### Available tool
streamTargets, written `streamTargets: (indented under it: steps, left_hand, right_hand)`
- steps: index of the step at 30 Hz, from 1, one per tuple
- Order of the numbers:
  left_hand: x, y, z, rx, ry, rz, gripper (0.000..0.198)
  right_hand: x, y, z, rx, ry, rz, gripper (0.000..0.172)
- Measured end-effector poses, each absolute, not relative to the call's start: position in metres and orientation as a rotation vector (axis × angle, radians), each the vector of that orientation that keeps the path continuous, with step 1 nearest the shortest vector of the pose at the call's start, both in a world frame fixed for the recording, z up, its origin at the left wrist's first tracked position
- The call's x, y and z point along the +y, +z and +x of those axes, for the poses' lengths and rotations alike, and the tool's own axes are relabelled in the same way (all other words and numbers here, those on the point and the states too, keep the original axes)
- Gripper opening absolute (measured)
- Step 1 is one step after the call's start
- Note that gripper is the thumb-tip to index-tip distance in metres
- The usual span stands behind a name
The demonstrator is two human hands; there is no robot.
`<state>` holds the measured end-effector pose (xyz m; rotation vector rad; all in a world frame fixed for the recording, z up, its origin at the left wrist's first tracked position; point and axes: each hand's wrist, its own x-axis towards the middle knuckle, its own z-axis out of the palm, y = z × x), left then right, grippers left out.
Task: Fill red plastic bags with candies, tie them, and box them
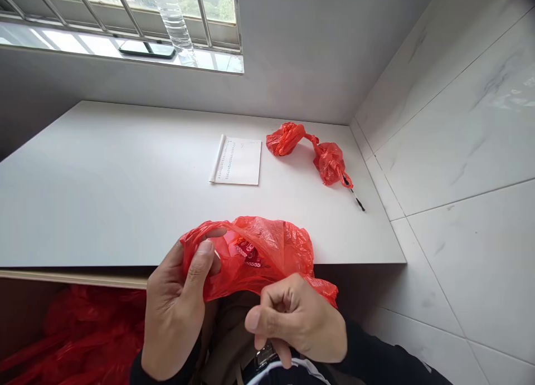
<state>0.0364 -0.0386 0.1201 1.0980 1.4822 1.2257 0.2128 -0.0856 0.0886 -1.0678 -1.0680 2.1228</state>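
Observation:
A crumpled red plastic bag hangs over the front edge of the white table, close to my body. My left hand pinches its left side between thumb and fingers. My right hand is curled into a loose fist and grips the bag's lower right part. Red print shows through the thin plastic between my hands.
A small notepad lies further back on the table. To its right lie two knotted red bags with a thin black stick at their end. A phone and a clear bottle rest on the windowsill. More red plastic lies under the table. A tiled wall stands at right.

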Motion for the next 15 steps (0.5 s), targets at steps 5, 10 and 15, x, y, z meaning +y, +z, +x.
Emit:
streamTargets:
  steps: [5, 10, 15]
  left_hand:
    - [-0.0418, 0.1201, 0.0351, 1.439, 1.239, 1.084, 0.028]
    - [-0.0413, 0.1142, 0.0320, 1.390, 1.203, 1.127, 0.028]
    - [-0.0414, 0.1129, 0.0300, 1.362, 1.193, 1.158, 0.023]
  right_hand:
    - [-0.0880, 0.0926, 0.2120, -1.683, 1.756, -1.048, 0.052]
    - [-0.0843, 0.0975, 0.2120, -1.512, 1.804, -1.138, 0.023]
    - [-0.0795, 0.0879, 0.2119, -1.699, 1.337, -1.449, 0.031]
